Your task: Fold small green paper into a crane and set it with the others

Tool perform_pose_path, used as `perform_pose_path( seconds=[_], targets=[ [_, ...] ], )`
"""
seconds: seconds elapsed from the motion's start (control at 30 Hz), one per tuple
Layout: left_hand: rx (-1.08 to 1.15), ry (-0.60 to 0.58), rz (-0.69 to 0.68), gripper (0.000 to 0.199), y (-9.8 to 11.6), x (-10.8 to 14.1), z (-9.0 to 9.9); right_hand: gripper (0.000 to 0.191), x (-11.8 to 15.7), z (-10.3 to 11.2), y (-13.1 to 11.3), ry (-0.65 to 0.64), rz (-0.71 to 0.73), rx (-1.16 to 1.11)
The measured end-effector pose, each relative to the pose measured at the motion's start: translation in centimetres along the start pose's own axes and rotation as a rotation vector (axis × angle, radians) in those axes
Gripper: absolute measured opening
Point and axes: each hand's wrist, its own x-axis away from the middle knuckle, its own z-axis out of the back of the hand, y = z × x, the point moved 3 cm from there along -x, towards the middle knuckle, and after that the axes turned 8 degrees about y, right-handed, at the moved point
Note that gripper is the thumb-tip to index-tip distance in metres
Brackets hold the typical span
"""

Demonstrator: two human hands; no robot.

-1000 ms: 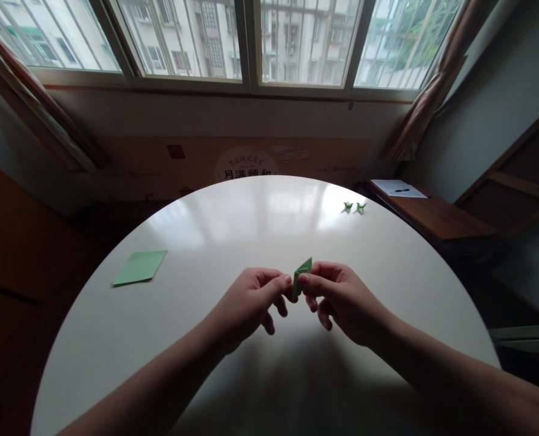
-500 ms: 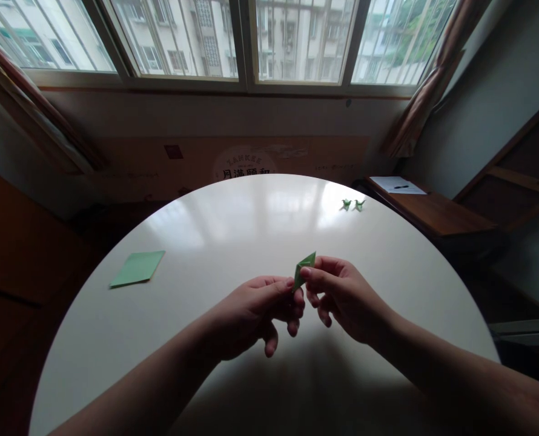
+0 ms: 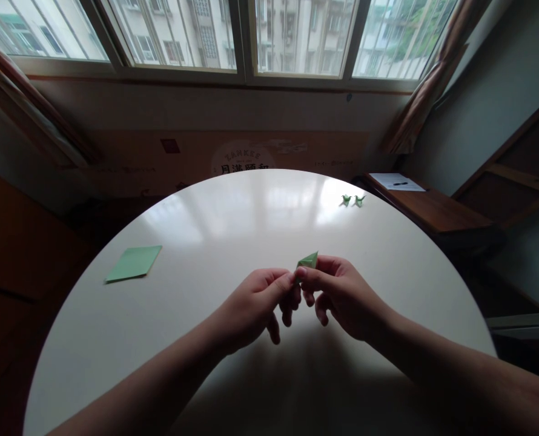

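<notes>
A small piece of folded green origami paper (image 3: 308,261) is held above the table, between my two hands. My left hand (image 3: 264,300) pinches its lower left corner between thumb and fingers. From the other side, my right hand (image 3: 341,284) grips it, with the thumb lying across the near face. Fingertips hide the lower part of the paper, and its upper point sticks up to the right. Both hands' thumbs nearly meet at the paper.
A stack of green paper squares (image 3: 134,263) lies at the left of the round white table (image 3: 224,242). Two small folded green paper birds (image 3: 346,200) stand near its far right edge. Beyond, a brown side table (image 3: 451,209) carries a white sheet (image 3: 390,181) and a pen (image 3: 401,183).
The left hand has risen slightly and its thumb has come closer to the right thumb. The folded paper has tilted, and less of its lower part shows. The view has shifted a little.
</notes>
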Motion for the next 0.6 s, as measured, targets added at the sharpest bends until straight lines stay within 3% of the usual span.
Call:
perform_pose_path(
  seconds=[0.17, 0.33, 0.6],
  targets=[
    [-0.109, 0.053, -0.086, 0.035, 0.3, 0.0, 0.3, 0.018, 0.0, 0.0, 0.1, -0.007, 0.012, -0.01],
    [-0.086, 0.146, -0.045, 0.025, 0.6, -0.1, 1.0, 0.016, -0.1, 0.1, -0.1, 0.035, 0.015, -0.032],
    [-0.006, 0.136, 0.025, 0.021, 0.3, -0.2, 1.1, 0.013, 0.2, 0.0, 0.1, 0.011, 0.022, -0.019]
  ],
)
